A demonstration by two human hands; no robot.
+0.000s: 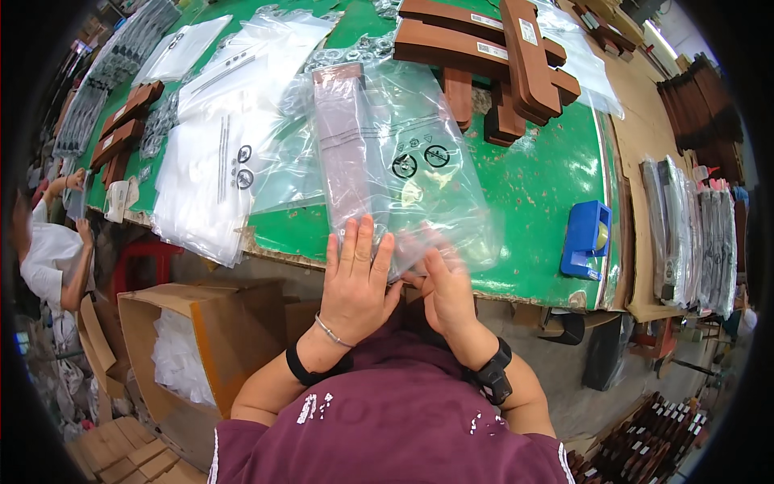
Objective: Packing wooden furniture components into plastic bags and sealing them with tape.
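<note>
A clear plastic bag (439, 194) with dark printed symbols lies on the green table in front of me. Inside it, along its left side, is a long flat brown board (343, 145). My left hand (357, 278) rests flat on the near end of the bagged board, its fingers stretched out. To the right, my right hand (449, 294) is at the bag's near edge, thumb up and fingers bent around the film. Some of its fingertips are blurred and partly covered by the plastic.
Stacked brown boards (476, 44) lie at the far right of the table (540, 210). Loose clear bags (205, 189) spread to the left. A blue tape dispenser (586, 242) stands near the right edge. Below is a cardboard box (201, 323); a person (52, 258) works at far left.
</note>
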